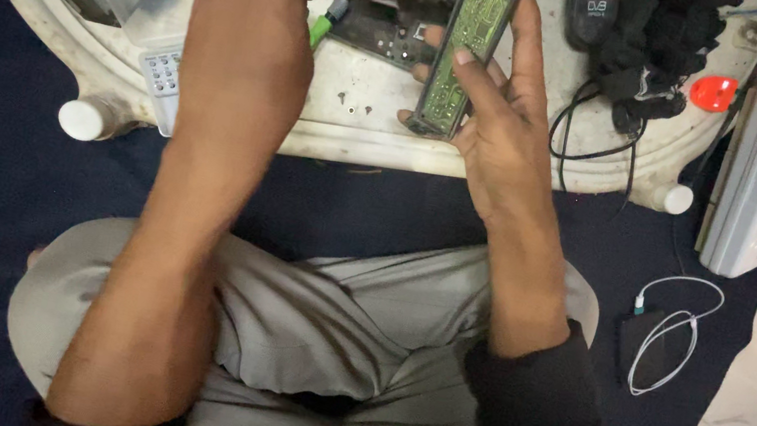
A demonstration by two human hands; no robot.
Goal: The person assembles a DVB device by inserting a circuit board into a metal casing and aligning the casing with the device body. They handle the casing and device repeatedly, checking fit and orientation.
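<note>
Up close: right hand [506,112] around green circuit board [472,40], left hand [249,40] fisted on green-tipped tool [323,27] near table edge [359,144].

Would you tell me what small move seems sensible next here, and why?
Probably bring the green-handled tool in the left hand across to the narrow circuit board, since the right hand holds that board tilted up over the white table and the tool sits apart from it.
</note>
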